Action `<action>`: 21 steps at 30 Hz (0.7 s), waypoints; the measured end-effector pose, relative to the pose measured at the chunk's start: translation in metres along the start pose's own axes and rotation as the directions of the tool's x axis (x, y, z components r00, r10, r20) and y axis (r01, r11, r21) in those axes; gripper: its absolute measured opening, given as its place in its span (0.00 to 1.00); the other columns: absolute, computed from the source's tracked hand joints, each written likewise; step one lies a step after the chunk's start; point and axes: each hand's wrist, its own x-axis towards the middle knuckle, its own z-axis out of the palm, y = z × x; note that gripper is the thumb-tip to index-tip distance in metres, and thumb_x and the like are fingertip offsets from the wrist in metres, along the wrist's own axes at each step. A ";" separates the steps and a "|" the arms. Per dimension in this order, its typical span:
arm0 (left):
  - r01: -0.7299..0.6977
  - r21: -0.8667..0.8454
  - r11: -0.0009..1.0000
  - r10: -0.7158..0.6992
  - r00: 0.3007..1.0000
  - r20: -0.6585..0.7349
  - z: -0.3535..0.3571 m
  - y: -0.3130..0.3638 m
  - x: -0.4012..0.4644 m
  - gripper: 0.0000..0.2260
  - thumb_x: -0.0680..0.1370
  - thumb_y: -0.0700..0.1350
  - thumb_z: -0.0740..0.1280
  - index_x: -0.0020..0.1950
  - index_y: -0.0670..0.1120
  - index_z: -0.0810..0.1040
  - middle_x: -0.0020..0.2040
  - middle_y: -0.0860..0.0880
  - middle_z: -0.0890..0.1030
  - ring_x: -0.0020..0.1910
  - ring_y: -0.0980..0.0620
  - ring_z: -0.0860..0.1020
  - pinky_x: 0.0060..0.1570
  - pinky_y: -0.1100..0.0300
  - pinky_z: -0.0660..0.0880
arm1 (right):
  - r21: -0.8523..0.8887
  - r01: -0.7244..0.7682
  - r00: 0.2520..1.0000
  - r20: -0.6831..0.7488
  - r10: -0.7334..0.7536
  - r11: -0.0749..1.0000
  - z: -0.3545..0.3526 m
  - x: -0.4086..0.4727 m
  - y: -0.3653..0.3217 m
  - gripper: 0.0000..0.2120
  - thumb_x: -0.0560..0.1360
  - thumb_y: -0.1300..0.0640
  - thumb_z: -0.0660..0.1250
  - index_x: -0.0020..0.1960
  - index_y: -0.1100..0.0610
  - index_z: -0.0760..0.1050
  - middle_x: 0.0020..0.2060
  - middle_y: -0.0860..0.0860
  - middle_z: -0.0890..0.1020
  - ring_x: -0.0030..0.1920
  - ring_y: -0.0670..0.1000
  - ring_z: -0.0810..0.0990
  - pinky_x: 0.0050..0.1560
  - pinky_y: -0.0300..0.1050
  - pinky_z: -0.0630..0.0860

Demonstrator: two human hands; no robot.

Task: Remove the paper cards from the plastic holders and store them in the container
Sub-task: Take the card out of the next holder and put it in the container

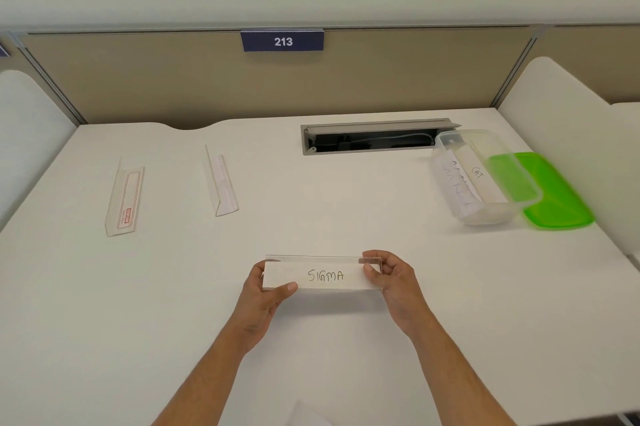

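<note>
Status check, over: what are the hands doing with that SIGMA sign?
Left hand, right hand grip holder ends. SIGMA card still inside. Container open at right, cards in it. Path clear.

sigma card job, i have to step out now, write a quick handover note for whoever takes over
Left hand pinches the left end of the SIGMA card, right hand grips the right end of its clear holder, near the desk's front edge.
Done: the container, open at right with its green lid beside it, already holds cards, one reading CAT. Two holders lie at left.
Left: slide SIGMA out and store it. Check the left holders; whether they are empty is unclear.
</note>
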 end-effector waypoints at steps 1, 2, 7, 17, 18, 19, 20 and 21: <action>0.005 0.005 1.000 -0.005 1.000 0.003 0.000 -0.001 0.000 0.47 0.51 0.46 0.86 0.65 0.40 0.70 0.59 0.40 0.82 0.58 0.43 0.81 0.54 0.60 0.78 | -0.003 0.003 1.000 -0.001 -0.003 1.000 -0.001 0.000 0.000 0.10 0.73 0.68 0.70 0.53 0.58 0.81 0.48 0.53 0.84 0.51 0.51 0.77 0.56 0.47 0.72; 0.010 0.011 1.000 -0.010 1.000 0.005 0.000 -0.002 0.001 0.47 0.51 0.46 0.86 0.65 0.40 0.69 0.59 0.40 0.82 0.59 0.43 0.81 0.54 0.60 0.78 | -0.004 0.005 1.000 -0.002 -0.005 1.000 -0.002 -0.001 0.001 0.11 0.73 0.68 0.70 0.53 0.58 0.81 0.48 0.53 0.84 0.51 0.51 0.77 0.56 0.47 0.72; 0.022 0.044 0.999 -0.022 1.000 0.020 0.003 -0.005 0.004 0.46 0.51 0.45 0.87 0.63 0.39 0.70 0.57 0.41 0.82 0.57 0.45 0.80 0.51 0.61 0.78 | -0.002 0.013 1.000 -0.007 -0.013 1.000 -0.010 -0.003 0.001 0.10 0.73 0.68 0.70 0.52 0.58 0.82 0.48 0.52 0.84 0.52 0.50 0.77 0.57 0.46 0.72; 0.061 0.128 0.990 -0.074 0.993 0.097 0.009 -0.011 0.014 0.38 0.55 0.44 0.85 0.60 0.42 0.72 0.61 0.41 0.79 0.59 0.45 0.80 0.53 0.62 0.77 | -0.005 0.008 0.999 -0.053 -0.008 1.000 -0.028 -0.009 0.001 0.10 0.73 0.68 0.70 0.52 0.58 0.82 0.48 0.52 0.84 0.52 0.51 0.77 0.57 0.47 0.73; 0.062 0.136 0.989 -0.076 0.992 0.100 0.011 -0.012 0.015 0.36 0.57 0.43 0.84 0.60 0.42 0.72 0.61 0.41 0.79 0.59 0.45 0.80 0.53 0.62 0.77 | -0.002 0.007 0.998 -0.057 -0.007 1.000 -0.030 -0.009 0.002 0.10 0.73 0.68 0.70 0.52 0.58 0.82 0.48 0.52 0.84 0.52 0.51 0.77 0.57 0.48 0.72; 0.061 0.141 0.988 -0.076 0.992 0.103 0.012 -0.012 0.016 0.34 0.58 0.41 0.83 0.60 0.42 0.72 0.62 0.41 0.79 0.59 0.45 0.80 0.53 0.62 0.77 | 0.003 0.006 0.998 -0.060 -0.006 1.000 -0.032 -0.010 0.002 0.10 0.73 0.68 0.70 0.52 0.58 0.82 0.48 0.52 0.84 0.52 0.51 0.76 0.58 0.48 0.72; 0.059 0.148 0.987 -0.075 0.992 0.105 0.014 -0.013 0.017 0.32 0.59 0.40 0.81 0.60 0.42 0.72 0.62 0.40 0.79 0.59 0.45 0.80 0.53 0.61 0.77 | 0.009 0.005 0.998 -0.065 -0.005 1.000 -0.034 -0.010 0.002 0.10 0.73 0.68 0.70 0.52 0.58 0.82 0.48 0.52 0.84 0.52 0.52 0.76 0.57 0.49 0.72; 0.057 0.156 0.986 -0.074 0.991 0.109 0.016 -0.014 0.018 0.32 0.60 0.40 0.80 0.60 0.42 0.72 0.62 0.40 0.79 0.58 0.45 0.80 0.54 0.61 0.77 | 0.013 0.005 0.997 -0.071 -0.004 1.000 -0.037 -0.011 0.002 0.10 0.73 0.68 0.70 0.52 0.58 0.82 0.48 0.52 0.84 0.52 0.52 0.76 0.57 0.48 0.71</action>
